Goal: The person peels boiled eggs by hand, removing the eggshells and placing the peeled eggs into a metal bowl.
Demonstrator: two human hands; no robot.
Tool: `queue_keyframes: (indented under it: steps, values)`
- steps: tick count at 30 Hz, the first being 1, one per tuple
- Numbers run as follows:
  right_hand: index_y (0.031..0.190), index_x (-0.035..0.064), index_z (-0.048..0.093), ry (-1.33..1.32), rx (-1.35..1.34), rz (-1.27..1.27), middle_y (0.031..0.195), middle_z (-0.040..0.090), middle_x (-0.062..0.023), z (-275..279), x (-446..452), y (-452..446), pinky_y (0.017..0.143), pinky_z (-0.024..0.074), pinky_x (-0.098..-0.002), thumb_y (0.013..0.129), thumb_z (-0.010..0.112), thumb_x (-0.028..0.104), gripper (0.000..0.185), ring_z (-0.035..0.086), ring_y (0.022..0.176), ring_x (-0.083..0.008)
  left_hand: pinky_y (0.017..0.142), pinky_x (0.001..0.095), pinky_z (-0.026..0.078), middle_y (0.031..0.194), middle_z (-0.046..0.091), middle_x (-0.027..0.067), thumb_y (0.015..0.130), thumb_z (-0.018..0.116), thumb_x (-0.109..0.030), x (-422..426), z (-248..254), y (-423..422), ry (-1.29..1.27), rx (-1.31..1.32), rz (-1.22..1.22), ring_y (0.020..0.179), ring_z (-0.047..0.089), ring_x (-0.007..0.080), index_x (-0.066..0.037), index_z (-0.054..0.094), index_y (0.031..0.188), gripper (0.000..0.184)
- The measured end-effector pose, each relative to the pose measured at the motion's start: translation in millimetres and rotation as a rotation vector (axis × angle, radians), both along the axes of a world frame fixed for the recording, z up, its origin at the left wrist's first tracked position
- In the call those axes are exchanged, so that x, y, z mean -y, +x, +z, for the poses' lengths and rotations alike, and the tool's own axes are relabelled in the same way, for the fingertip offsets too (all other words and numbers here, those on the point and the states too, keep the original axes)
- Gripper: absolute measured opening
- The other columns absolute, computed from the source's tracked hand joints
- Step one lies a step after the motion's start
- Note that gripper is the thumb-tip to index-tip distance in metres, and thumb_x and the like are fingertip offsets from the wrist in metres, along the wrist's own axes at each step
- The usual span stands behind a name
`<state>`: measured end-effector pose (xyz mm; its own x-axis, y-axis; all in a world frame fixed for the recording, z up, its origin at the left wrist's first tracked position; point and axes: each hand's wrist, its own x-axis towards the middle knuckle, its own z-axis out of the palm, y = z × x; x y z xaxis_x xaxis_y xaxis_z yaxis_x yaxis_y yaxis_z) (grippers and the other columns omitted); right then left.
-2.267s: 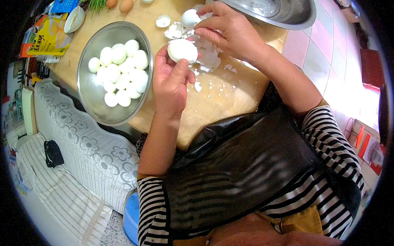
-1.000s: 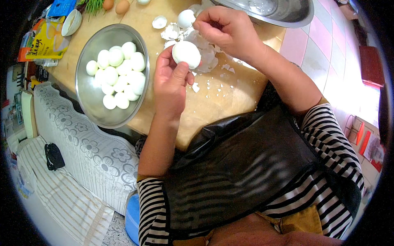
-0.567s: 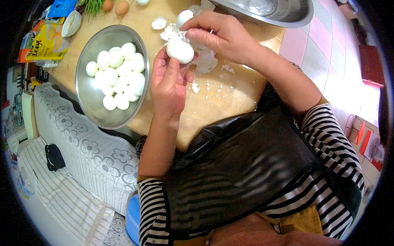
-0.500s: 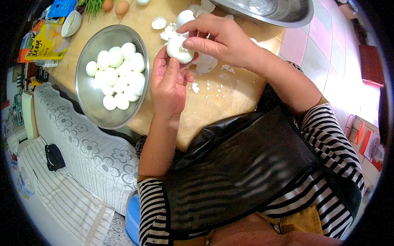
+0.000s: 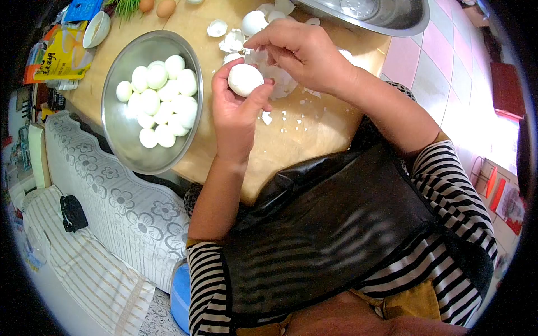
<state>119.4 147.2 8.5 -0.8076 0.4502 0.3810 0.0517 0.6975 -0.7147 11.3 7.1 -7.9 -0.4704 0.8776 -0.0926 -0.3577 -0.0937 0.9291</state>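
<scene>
My left hand (image 5: pixel 238 115) is closed around a smooth white peeled egg (image 5: pixel 245 79), its thumb across the lower right side. Just above and to the right hovers my right hand (image 5: pixel 305 53), apart from the egg. Its fingers are bent and spread a little, and I see nothing held in them. Broken eggshell (image 5: pixel 232 41) lies on the table under and beside its fingertips. Behind those fingers sits a whole white egg (image 5: pixel 254 22). A steel bowl (image 5: pixel 120 143) to the left contains several peeled eggs (image 5: pixel 149 102).
A large metal basin (image 5: pixel 386 25) stands at the table's far right corner. Shell crumbs (image 5: pixel 267 117) dot the wooden table (image 5: pixel 274 157). Brown eggs (image 5: pixel 166 8), green stalks (image 5: pixel 126 7), a small white bowl (image 5: pixel 97 29) and a yellow packet (image 5: pixel 63 53) are at the far left.
My right hand has lifted off the egg and come away up and right. The egg has turned in my left hand, and the loose shell on it is gone.
</scene>
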Motion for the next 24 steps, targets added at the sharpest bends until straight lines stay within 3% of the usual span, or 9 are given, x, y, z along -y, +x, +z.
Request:
queue_keyframes:
  steps: [2, 5, 8, 10, 13, 24]
  values:
    - [0.11, 0.0046, 0.065, 0.117, -0.077, 0.009, 0.093, 0.064, -0.0108, -4.0, -4.8, -1.8, 0.073, 0.0512, -0.0322, 0.083, 0.06, 0.005, 0.028, 0.064, 0.083, -0.0235, 0.06, 0.0231, 0.052, 0.105, 0.054, 0.0107, 0.083, 0.066, 0.003, 0.2, -0.1, -0.5, -0.018, -0.049, 0.006, 0.083, 0.059, 0.0139, 0.0, 0.038, 0.126, 0.052]
    - [0.113, 0.0062, 0.065, 0.075, -0.083, 0.034, 0.095, 0.064, -0.0105, -2.7, 2.9, -2.2, 0.073, 0.0513, -0.0325, 0.082, 0.066, 0.011, 0.031, 0.063, 0.084, -0.023, 0.062, 0.0224, 0.052, 0.104, 0.054, 0.0103, 0.082, 0.066, 0.004, 1.9, -2.3, -0.2, -0.014, -0.118, -0.005, 0.087, 0.06, 0.0136, 0.0, 0.038, 0.126, 0.052]
    - [0.113, 0.008, 0.066, -0.105, 0.026, 0.165, 0.095, 0.065, -0.01, 5.5, 12.3, -1.0, 0.072, 0.0518, -0.0325, 0.081, 0.07, 0.018, 0.034, 0.063, 0.082, -0.0226, 0.073, 0.0249, 0.053, 0.107, 0.055, 0.0118, 0.082, 0.064, 0.005, 3.4, -6.8, 0.0, 0.012, -0.105, -0.01, 0.095, 0.06, 0.016, 0.002, 0.037, 0.126, 0.051]
    - [0.114, 0.0092, 0.066, -0.063, 0.058, 0.152, 0.095, 0.065, -0.0101, 9.7, 13.6, 0.5, 0.071, 0.0523, -0.0326, 0.081, 0.07, 0.02, 0.035, 0.064, 0.081, -0.0226, 0.085, 0.0288, 0.051, 0.112, 0.055, 0.0139, 0.082, 0.062, 0.006, 2.1, -9.9, -0.9, 0.018, -0.194, -0.009, 0.101, 0.059, 0.0184, 0.004, 0.036, 0.127, 0.052]
    - [0.116, 0.0114, 0.066, -0.008, 0.07, 0.149, 0.096, 0.066, -0.0107, 9.1, 13.6, 1.9, 0.07, 0.0532, -0.0329, 0.082, 0.07, 0.023, 0.036, 0.065, 0.079, -0.0226, 0.092, 0.0315, 0.049, 0.116, 0.054, 0.0158, 0.082, 0.061, 0.006, 1.3, -11.8, -0.6, 0.022, -0.178, -0.015, 0.105, 0.058, 0.0204, 0.006, 0.035, 0.127, 0.052]
    - [0.113, 0.0103, 0.068, 0.067, -0.021, 0.163, 0.091, 0.067, -0.0125, 3.4, 12.1, 0.6, 0.07, 0.0536, -0.0341, 0.083, 0.066, 0.019, 0.032, 0.066, 0.078, -0.0255, 0.078, 0.0263, 0.053, 0.111, 0.056, 0.0137, 0.084, 0.065, 0.003, 2.2, -5.6, -1.3, 0.005, -0.12, -0.023, 0.096, 0.059, 0.0167, 0.005, 0.038, 0.125, 0.049]
